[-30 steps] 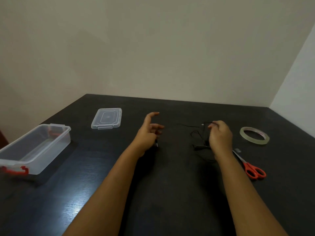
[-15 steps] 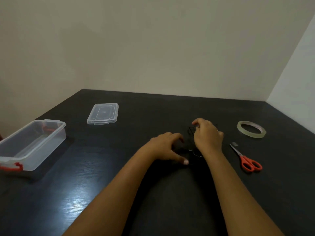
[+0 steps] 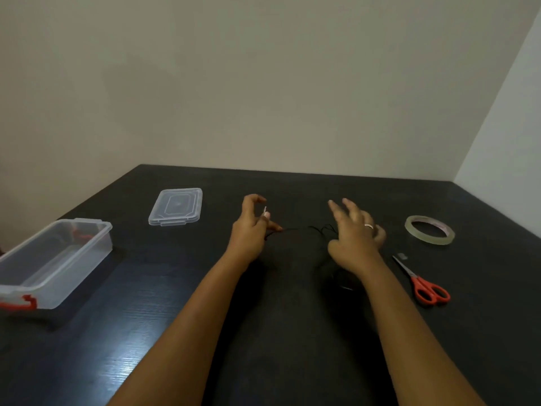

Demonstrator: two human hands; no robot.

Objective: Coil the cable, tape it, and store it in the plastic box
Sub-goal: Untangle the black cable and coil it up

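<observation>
— While the thin black cable (image 3: 295, 229) is pinched by the left hand (image 3: 251, 230), where is it found from the clear plastic box with red clasps (image 3: 87, 250)?

— Well to the right of the box, over the dark desk (image 3: 146, 317). It is stretched from the curled fingers of the left hand across to the right hand (image 3: 354, 238). Dark loops are seen under that wrist, though how many cannot be told. A small silvery plug end is shown beside the left thumb.

— How is the right hand held?

— Its fingers are spread wide and straight, and nothing is seen gripped by them. A ring is worn on one finger.

— What else is laid out?

— A clear plastic lid (image 3: 175, 206) is laid flat just beyond the box, to its right. Farthest right from the box, a roll of clear tape (image 3: 430, 241) and red-handled scissors (image 3: 417, 281) are placed apart, the scissors nearer the person. The box itself is set upright and open.
</observation>
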